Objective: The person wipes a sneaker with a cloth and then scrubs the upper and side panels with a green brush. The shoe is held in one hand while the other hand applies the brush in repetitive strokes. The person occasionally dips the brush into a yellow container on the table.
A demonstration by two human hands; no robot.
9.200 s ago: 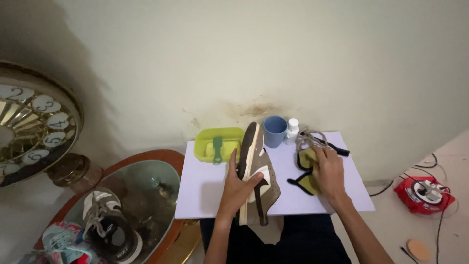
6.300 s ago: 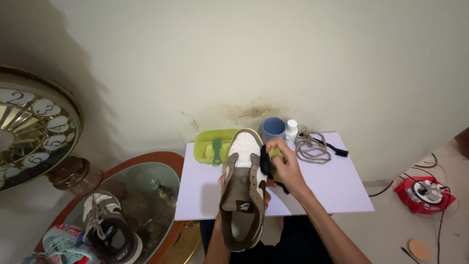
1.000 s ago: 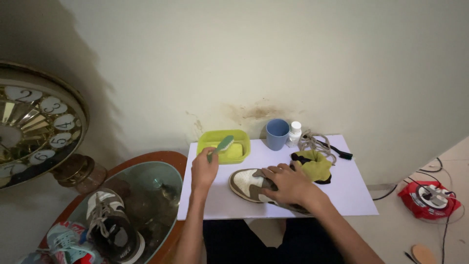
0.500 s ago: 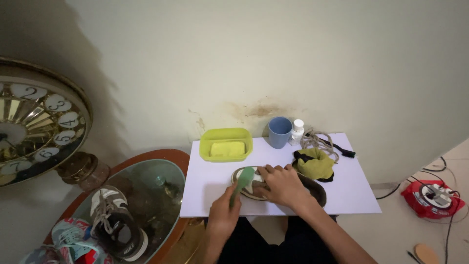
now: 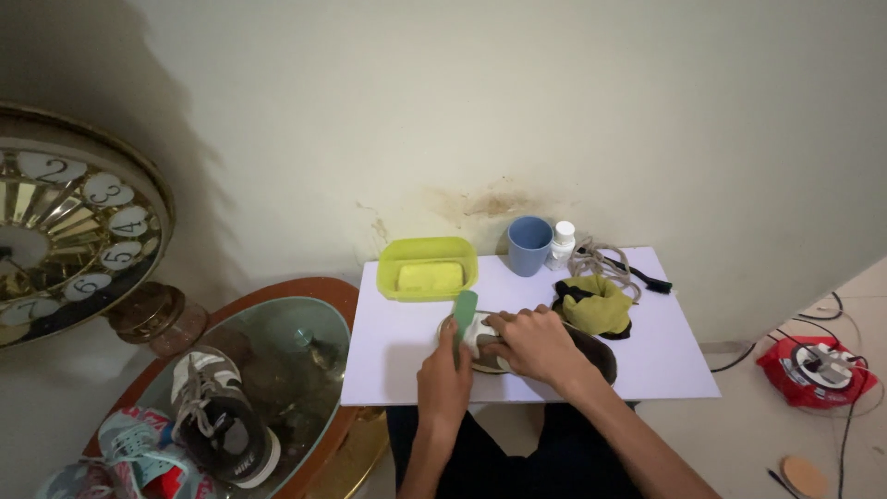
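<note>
Sneaker [image 5: 591,356] lying on its side on the white desk [image 5: 665,370], right hand [image 5: 536,344] clamped over its toe, left hand [image 5: 445,379] gripping a green brush [image 5: 464,314] against it, yellow-green tub [image 5: 428,268] at 11 o'clock, blue cup [image 5: 529,246] at 12.

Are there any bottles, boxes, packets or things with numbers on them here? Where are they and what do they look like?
Small bottle: white with a white cap, beside the blue cup at the board's far edge.
Yellow-green tub: rounded, open, far left of the board.
Wall clock: big, round, gold, leaning at far left.
Red packet: crumpled, on the floor at right.
No screens.
</note>
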